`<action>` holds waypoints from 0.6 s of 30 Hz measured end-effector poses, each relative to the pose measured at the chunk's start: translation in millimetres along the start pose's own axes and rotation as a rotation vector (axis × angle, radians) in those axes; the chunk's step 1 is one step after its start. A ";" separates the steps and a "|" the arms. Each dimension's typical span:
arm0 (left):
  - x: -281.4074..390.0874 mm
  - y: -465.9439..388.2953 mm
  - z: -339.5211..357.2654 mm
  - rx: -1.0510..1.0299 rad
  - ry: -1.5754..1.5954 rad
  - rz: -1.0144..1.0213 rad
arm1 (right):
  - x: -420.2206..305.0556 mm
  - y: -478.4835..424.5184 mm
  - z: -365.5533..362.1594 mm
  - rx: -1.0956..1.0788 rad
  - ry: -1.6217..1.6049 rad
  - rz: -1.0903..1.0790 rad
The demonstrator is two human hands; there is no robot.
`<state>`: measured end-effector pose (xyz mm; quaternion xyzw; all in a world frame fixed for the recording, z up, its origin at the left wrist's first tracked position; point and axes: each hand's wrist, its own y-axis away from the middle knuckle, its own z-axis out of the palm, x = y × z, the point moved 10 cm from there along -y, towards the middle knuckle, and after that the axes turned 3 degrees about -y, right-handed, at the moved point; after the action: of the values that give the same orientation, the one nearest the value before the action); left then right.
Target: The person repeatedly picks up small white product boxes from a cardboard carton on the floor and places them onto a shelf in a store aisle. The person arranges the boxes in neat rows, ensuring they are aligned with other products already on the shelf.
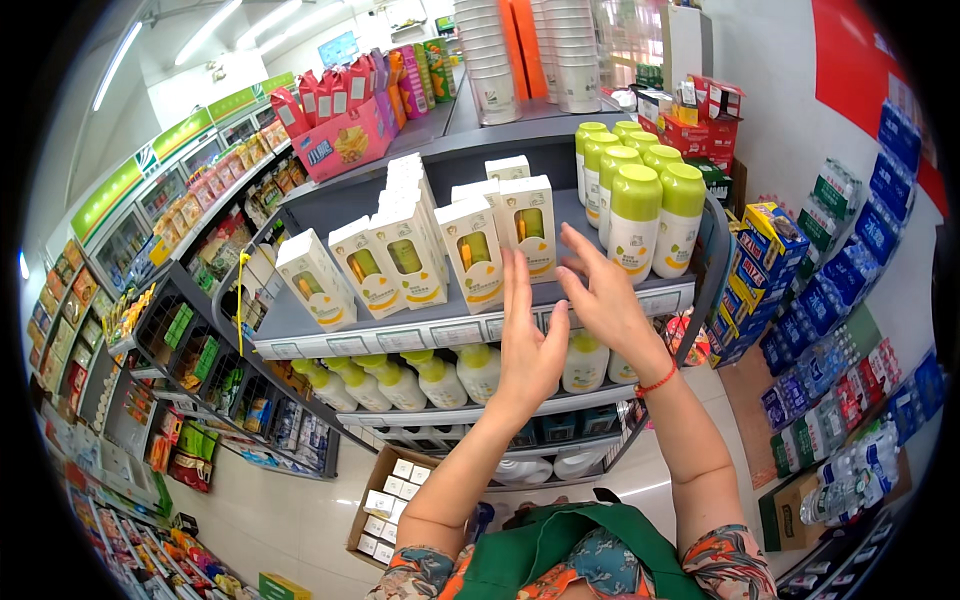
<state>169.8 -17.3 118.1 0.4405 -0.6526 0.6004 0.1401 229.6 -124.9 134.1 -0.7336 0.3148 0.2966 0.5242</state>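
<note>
White cartons (470, 259) with cut-out windows and green containers inside stand upright in short rows on the top grey shelf (259, 326). My left hand (529, 337) is held up flat, its fingertips at the gap between two front cartons; whether they touch is unclear. Just right of the rightmost front carton (529, 217), my right hand (604, 289) has its fingers spread, with a red bracelet (657, 379) on the wrist. Neither palm holds anything. White bottles with lime-green caps (635, 225) stand grouped right of that hand.
Pump bottles (427, 379) line the shelf below. An open cardboard box (365, 491) of white cartons sits on the floor. Stacked cups (491, 67) and a pink snack box (341, 142) top the unit. Bottled-drink packs (844, 255) and blue boxes (757, 281) stand at right.
</note>
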 end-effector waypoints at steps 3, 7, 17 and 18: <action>-0.2 -1.0 -0.3 -0.014 -0.037 -0.007 | 10.4 -5.5 6.8 -0.014 -0.043 0.044; -5.8 -3.5 0.8 -0.036 0.045 -0.046 | 26.6 -30.6 -0.9 0.120 -0.194 0.181; -14.6 -7.7 -2.7 -0.069 0.166 -0.161 | 27.7 -53.1 51.7 -0.193 -0.747 0.310; -15.0 -7.1 -3.7 -0.072 0.167 -0.184 | 25.3 -51.4 52.2 -0.194 -0.752 0.309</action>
<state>182.3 -7.0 113.0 0.4417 -0.6168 0.5956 0.2640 279.6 -65.9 130.3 -0.5643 0.1785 0.6472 0.4805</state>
